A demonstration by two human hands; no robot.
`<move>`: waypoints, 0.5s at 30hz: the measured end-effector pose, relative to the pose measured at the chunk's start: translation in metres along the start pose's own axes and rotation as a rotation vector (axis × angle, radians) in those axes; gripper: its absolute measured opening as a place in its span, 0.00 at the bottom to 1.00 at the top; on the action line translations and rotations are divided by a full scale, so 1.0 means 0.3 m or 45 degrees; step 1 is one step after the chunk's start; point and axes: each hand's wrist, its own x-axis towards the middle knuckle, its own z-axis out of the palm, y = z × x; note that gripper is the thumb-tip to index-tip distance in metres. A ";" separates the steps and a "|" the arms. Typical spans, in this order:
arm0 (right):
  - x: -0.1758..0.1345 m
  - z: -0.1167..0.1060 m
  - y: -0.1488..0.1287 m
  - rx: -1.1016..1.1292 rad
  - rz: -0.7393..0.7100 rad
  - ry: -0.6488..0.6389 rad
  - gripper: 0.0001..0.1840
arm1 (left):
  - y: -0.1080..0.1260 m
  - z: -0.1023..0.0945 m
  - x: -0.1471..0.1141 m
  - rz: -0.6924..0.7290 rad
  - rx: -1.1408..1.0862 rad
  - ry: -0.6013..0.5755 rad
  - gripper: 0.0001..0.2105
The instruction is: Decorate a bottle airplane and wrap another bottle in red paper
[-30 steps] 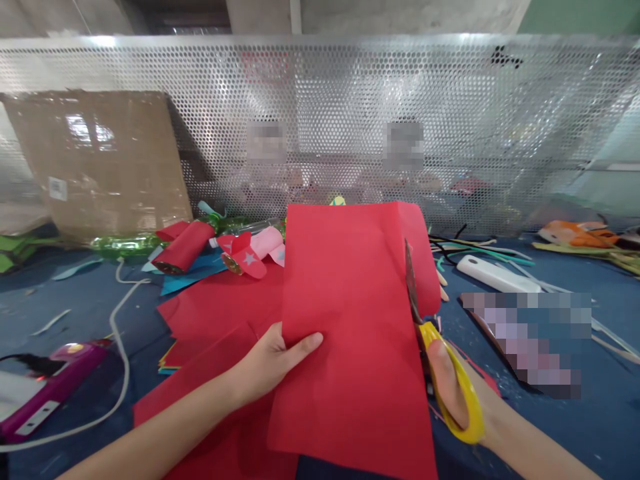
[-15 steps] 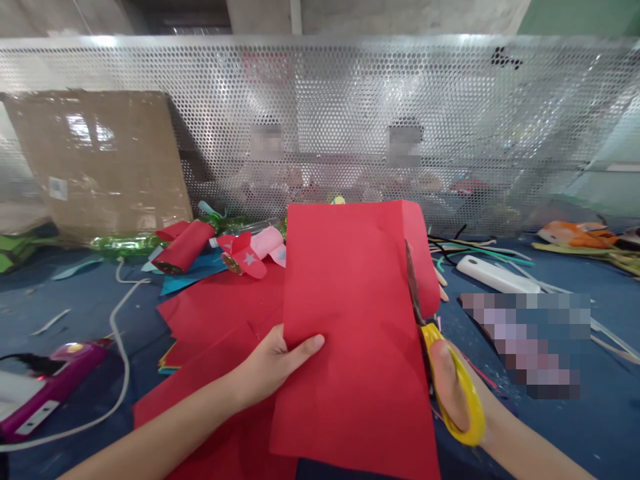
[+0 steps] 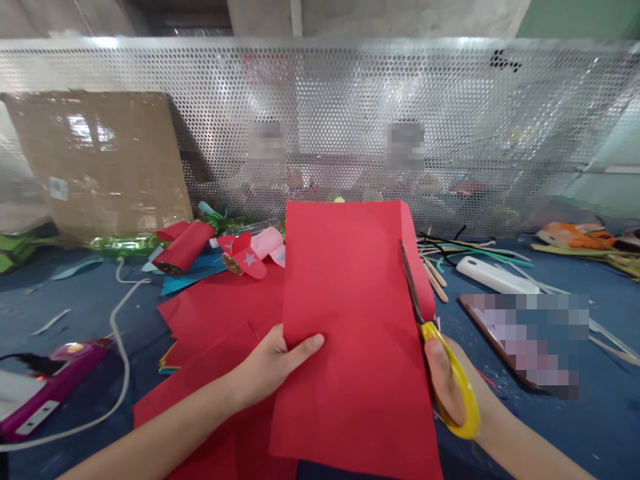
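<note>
Hands [image 3: 273,365] hold smooth rectangular red paper [image 3: 345,287] and yellow-looped metal scissors [image 3: 429,331].

Plain red all over the large paper sheet [image 3: 345,280]. Bright yellow on the scissors' handle [image 3: 471,408] at the sheet's right edge, dark grey on the blades [image 3: 411,283]. Left of the sheet, red with pale stars on a small paper shape [image 3: 257,268], clear green on a bottle [image 3: 123,245], purple with white on a power strip [image 3: 67,387]. Around the sheet, dark blue on the tabletop [image 3: 90,307].
</note>
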 end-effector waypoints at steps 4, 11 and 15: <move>0.007 -0.002 -0.023 0.052 -0.018 -0.078 0.31 | -0.006 0.001 0.001 -0.001 -0.027 0.007 0.15; 0.011 0.013 -0.018 0.156 0.025 -0.082 0.29 | -0.013 0.009 0.003 -0.003 -0.118 -0.024 0.17; 0.008 0.022 -0.008 0.156 0.014 0.009 0.28 | -0.016 0.007 0.004 -0.002 -0.114 -0.034 0.16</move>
